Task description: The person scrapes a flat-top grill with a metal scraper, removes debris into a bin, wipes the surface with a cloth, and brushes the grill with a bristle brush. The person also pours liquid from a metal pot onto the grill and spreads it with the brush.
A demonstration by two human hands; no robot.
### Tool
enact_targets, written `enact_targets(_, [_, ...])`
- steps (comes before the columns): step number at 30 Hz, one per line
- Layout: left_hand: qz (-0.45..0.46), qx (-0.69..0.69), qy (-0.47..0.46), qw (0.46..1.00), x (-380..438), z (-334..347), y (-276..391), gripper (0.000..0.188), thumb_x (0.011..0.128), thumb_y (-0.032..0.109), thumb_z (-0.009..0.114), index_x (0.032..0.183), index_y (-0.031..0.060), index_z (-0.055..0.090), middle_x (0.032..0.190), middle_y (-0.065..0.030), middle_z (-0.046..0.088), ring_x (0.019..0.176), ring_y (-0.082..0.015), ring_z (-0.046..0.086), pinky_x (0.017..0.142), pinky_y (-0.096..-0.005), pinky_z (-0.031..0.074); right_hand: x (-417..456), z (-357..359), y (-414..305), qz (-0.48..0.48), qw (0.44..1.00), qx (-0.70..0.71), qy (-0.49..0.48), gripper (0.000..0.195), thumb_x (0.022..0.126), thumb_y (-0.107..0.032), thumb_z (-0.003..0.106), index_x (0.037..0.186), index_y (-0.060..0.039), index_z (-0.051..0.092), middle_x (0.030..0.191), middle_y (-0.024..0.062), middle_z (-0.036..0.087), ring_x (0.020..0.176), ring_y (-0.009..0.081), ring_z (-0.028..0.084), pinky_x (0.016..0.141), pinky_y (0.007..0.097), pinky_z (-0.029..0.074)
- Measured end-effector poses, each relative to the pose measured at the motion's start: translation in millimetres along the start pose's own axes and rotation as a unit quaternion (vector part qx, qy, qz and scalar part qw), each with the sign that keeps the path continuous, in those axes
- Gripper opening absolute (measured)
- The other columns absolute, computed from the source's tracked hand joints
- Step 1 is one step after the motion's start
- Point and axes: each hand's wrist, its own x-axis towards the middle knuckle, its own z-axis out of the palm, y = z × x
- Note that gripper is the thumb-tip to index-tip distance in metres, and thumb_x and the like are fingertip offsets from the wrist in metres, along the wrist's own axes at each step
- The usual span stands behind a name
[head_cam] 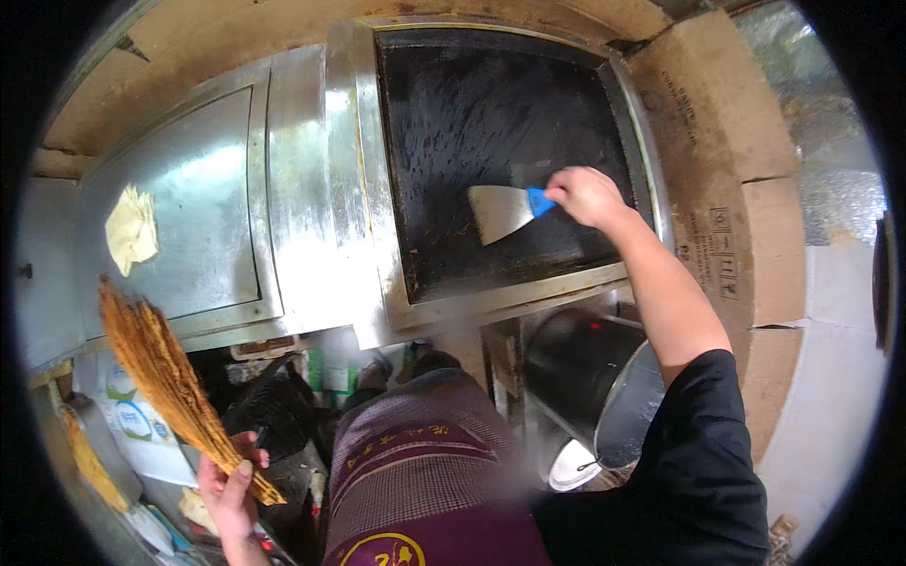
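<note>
My right hand (589,194) grips the blue handle of a wide metal scraper (501,209) over the right half of a black griddle plate (488,134). The blade points left, low over the plate; I cannot tell whether its edge touches. Dark residue and streaks mark the plate. Down at the lower left, my left hand (232,484) holds the narrow end of a brown hand broom of bundled plant fibre (166,368). Its frayed tip reaches up to the left of the steel counter's front edge.
A crumpled pale cloth (132,230) lies on the steel counter (205,205) left of the griddle. Printed cardboard (701,177) lines the right side. Below the griddle, a large dark pot (587,375) lies tilted. Left of my apron (432,453), a container (99,439) stands low.
</note>
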Motion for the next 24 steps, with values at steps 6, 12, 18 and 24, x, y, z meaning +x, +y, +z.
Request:
enact_targets(6, [-0.001, 0.04, 0.026, 0.999, -22, 47, 21, 0.045, 0.081, 0.012, 0.068, 0.119, -0.0041, 0.049, 0.113, -0.0208, 0.061, 0.087, -0.0228, 0.064, 0.078, -0.035, 0.053, 3, 32, -66, -0.066, 0.997, 0.045, -0.017, 0.027, 0.089, -0.033, 0.058, 0.088, -0.0076, 0.068, 0.089, 0.0141, 0.064, 0.091, 0.0328, 0.061, 0.08, 0.0438, 0.049])
enact_targets(12, [0.008, 0.041, 0.051, 0.998, -38, 62, 23, 0.044, 0.082, 0.011, 0.067, 0.12, -0.0032, 0.048, 0.113, -0.0198, 0.061, 0.088, -0.0214, 0.064, 0.08, -0.0345, 0.052, -30, 69, -81, -0.032, 0.99, 0.134, 0.04, 0.023, 0.09, -0.028, 0.057, 0.086, -0.007, 0.066, 0.084, 0.0119, 0.062, 0.086, 0.0308, 0.059, 0.079, 0.0425, 0.047])
enact_targets(18, [0.038, 0.058, 0.086, 0.994, -48, 78, 26, 0.045, 0.08, 0.018, 0.07, 0.115, -0.0041, 0.052, 0.11, -0.0189, 0.063, 0.085, -0.0212, 0.064, 0.076, -0.0344, 0.053, -32, 76, -80, -0.048, 0.98, 0.175, 0.086, 0.021, 0.089, -0.026, 0.059, 0.086, -0.0068, 0.067, 0.085, 0.0109, 0.062, 0.087, 0.03, 0.058, 0.082, 0.0425, 0.044])
enact_targets(24, [0.039, 0.025, 0.065, 0.997, -53, 84, 35, 0.043, 0.083, 0.012, 0.068, 0.119, -0.0032, 0.05, 0.114, -0.0206, 0.06, 0.091, -0.0223, 0.064, 0.081, -0.0347, 0.053, -29, 80, -76, -0.091, 0.954, 0.246, 0.144, 0.018, 0.084, -0.021, 0.063, 0.081, -0.0044, 0.069, 0.078, 0.0136, 0.062, 0.081, 0.0307, 0.06, 0.076, 0.0426, 0.046])
